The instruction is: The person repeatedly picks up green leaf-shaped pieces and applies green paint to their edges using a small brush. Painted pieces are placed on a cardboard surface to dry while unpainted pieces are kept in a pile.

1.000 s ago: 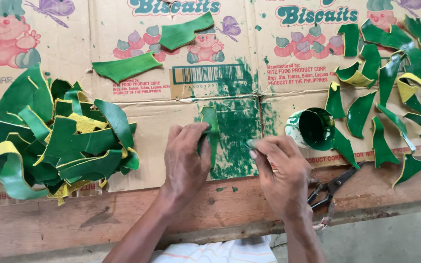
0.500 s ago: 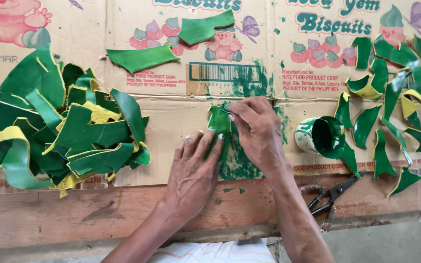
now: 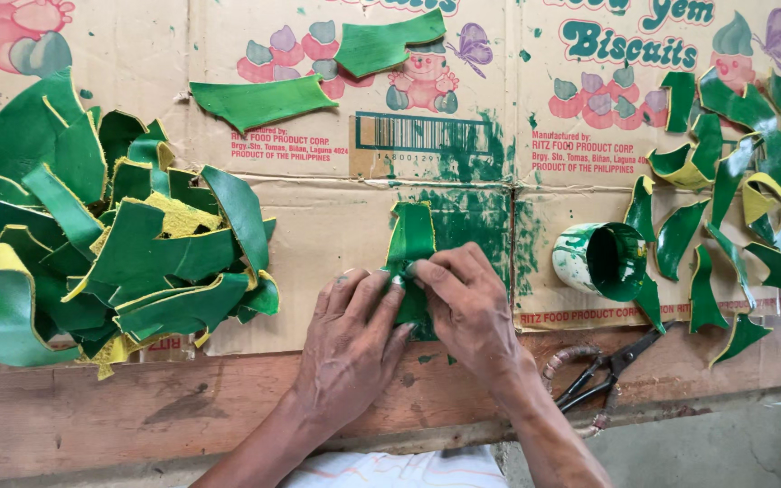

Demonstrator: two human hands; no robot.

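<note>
**Both hands now together on the green piece**

Right hand (image 3: 467,303): thumb and forefinger pinched on the near part of the green piece (image 3: 411,237), fingertips meeting at its left edge. Half a second ago this hand lay farther up the piece, near its far end; it has come back toward the near side. A second ago it lay flat, to the right of the smear.

Left hand (image 3: 354,348): fingers loosely spread and pressed flat, tips touching the piece's near end and the right hand's fingers. Nothing gripped; it pins the piece down. It sat lower and left before, and has closed in.

The green piece lies upright on the flattened cardboard (image 3: 318,235), over a green paint smear (image 3: 472,212), centre of the scene. Its far end shows clear of the hands now; earlier the right hand covered it.

Outward, right: a cup (image 3: 600,260) on its side, green inside, mouth facing right. Just beyond, scattered green strips (image 3: 734,163), some with yellow backs. Near right, black scissors (image 3: 609,370) on the wooden board (image 3: 137,416), unmoved.

Left: a heap of green and yellow offcuts (image 3: 92,244). Far centre: two loose green pieces (image 3: 264,99) on the cardboard, as before.

The view has shifted a little between pictures.
</note>
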